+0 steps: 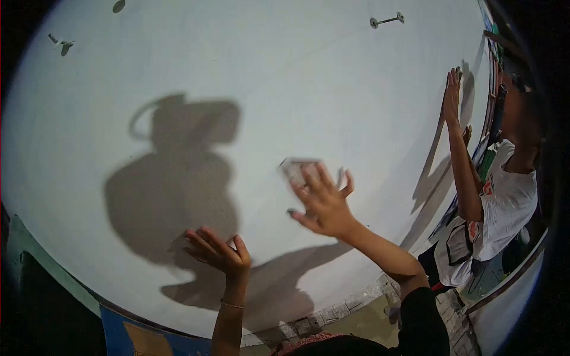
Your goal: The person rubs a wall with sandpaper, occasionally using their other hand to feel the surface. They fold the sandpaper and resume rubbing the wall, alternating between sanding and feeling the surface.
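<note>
A small pale folded sheet (pixel 301 171) lies against the white wall (pixel 309 89), blurred, with a darker upper edge. My right hand (pixel 323 202) holds it to the wall under its fingers, with the thumb and little finger spread outward. Lower and to the left, my left hand (pixel 219 250) rests at the wall with extended fingers and nothing visible in it. A thin bracelet (pixel 232 305) circles my left wrist. Shadows of my head and arms fall over the wall around the left hand.
On the right, another person in a white shirt (pixel 510 207) reaches a hand (pixel 452 98) up to the wall. Metal fittings (pixel 387 21) stick out near the top. A brick edge (pixel 341 310) runs along the wall's foot; a blue panel (pixel 116 329) stands lower left.
</note>
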### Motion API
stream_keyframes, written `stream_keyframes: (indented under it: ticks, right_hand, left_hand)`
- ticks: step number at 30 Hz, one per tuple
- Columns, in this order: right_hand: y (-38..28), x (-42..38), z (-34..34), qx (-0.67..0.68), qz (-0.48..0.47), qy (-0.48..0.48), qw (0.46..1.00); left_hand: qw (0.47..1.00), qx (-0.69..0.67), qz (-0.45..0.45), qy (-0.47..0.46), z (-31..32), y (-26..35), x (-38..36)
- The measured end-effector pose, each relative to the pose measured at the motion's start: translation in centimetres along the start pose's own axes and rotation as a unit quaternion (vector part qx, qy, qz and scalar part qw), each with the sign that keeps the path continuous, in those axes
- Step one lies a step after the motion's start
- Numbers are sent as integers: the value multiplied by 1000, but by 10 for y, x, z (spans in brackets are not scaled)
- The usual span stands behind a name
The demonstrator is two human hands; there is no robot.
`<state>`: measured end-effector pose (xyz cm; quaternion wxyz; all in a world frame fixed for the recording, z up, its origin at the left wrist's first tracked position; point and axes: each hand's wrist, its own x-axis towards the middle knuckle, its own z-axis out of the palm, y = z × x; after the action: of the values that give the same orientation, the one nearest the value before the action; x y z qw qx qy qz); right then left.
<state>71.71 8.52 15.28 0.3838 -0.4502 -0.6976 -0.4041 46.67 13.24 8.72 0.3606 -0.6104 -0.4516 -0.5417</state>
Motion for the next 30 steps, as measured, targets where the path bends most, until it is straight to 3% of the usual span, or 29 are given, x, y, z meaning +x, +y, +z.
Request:
stream_keyframes:
  ticks: [3, 6, 10, 12, 14, 16, 18, 20, 22, 25, 28, 30]
  right_hand:
    - [6, -3, 7, -69, -80, 34, 994]
    - [34, 4, -2, -13, 121, 62, 991]
    - [31, 3, 4, 77, 214, 127, 966]
    - [4, -17, 12, 81, 111, 9, 990]
    - [-3, -31, 21, 7, -27, -4, 1000]
    - [16, -36, 25, -3, -15, 22, 1000]
    - [37, -25, 11, 12, 138, 33, 990]
    - [62, -19, 9, 45, 232, 98, 967]
    - [62, -17, 14, 60, 238, 128, 961]
    - [24, -27, 22, 77, 158, 22, 984]
    - [7, -41, 32, -2, -20, -20, 1000]
    - [25, -38, 34, -17, 7, 15, 1000]
  left_hand:
    - [1000, -3, -16, -14, 6, -5, -6]
    - [1000, 1, 1, -4, 12, -10, -10]
    - [1000, -3, 3, -3, 17, -12, -8]
    - [1000, -16, -6, 9, 20, -10, -9]
    - [1000, -14, -1, 10, 24, -12, -11]
    - [1000, -9, 5, 11, 25, -13, -10]
    - [1000, -10, 0, 13, 25, -11, -9]
    - [1000, -8, 4, 15, 29, -12, -10]
    - [1000, -7, 6, 17, 33, -10, -11]
    - [1000, -14, -3, 14, 34, -10, -11]
    - [1000, -7, 2, 11, 36, -11, -12]
    - [999, -3, 20, 38, 36, -10, -10]
